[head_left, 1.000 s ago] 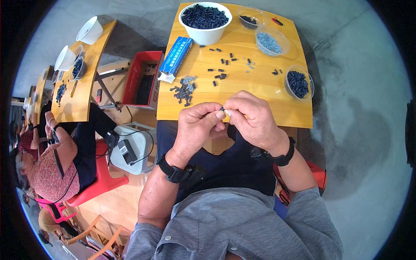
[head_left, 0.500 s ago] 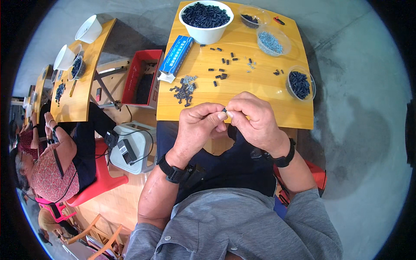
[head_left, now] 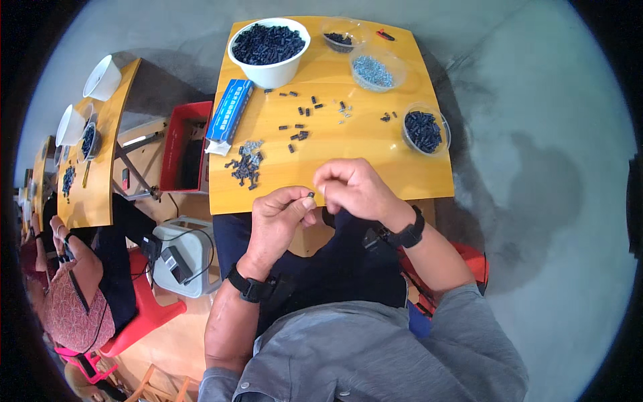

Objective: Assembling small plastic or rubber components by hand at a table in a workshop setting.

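Observation:
Just off the near edge of the yellow table (head_left: 375,171), my left hand (head_left: 276,218) pinches a small black plastic part (head_left: 311,195) between thumb and forefinger. My right hand (head_left: 353,189) is just to its right, a little apart, with its fingers curled together. Whether anything tiny is between those fingers is too small to tell. Left of my hands lies a pile of small black parts (head_left: 245,171) beside a heap of silvery pieces (head_left: 250,149). Loose black parts (head_left: 299,135) are scattered across the middle of the table.
A white bucket of black parts (head_left: 268,70) stands at the back left, near a blue box (head_left: 230,115). Clear tubs hold silvery pieces (head_left: 372,71) and black parts (head_left: 423,131). A red crate (head_left: 175,149) and grey stool (head_left: 184,261) are left; a co-worker (head_left: 77,295) sits beyond.
My right hand has come away from the black part, which stays in my left fingertips. The view has shifted, so the table appears lower and further left.

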